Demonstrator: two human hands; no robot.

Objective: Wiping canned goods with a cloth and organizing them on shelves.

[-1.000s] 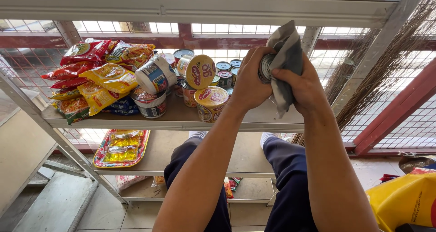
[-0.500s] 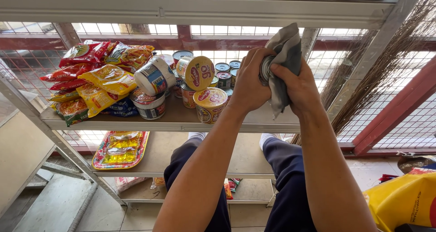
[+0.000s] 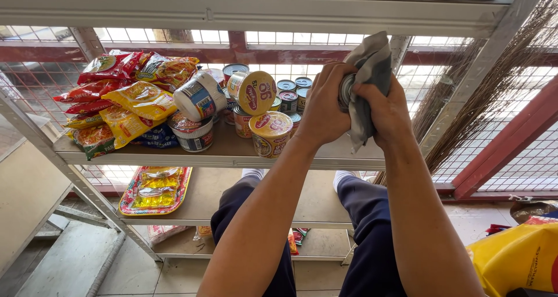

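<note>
Two hands raised; left hand [image 3: 321, 108] grips one can [image 3: 346, 92]; right hand [image 3: 388, 111] clutches one grey cloth [image 3: 371, 64]

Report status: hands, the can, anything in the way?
Left hand grips can; right hand presses grey cloth around it. Held up before the middle shelf. Nothing in the way.

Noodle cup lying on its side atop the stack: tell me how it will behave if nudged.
The noodle cup would probably roll, since it lies sideways on round walls. It looks light, so likely to topple off the cups below it.
</note>
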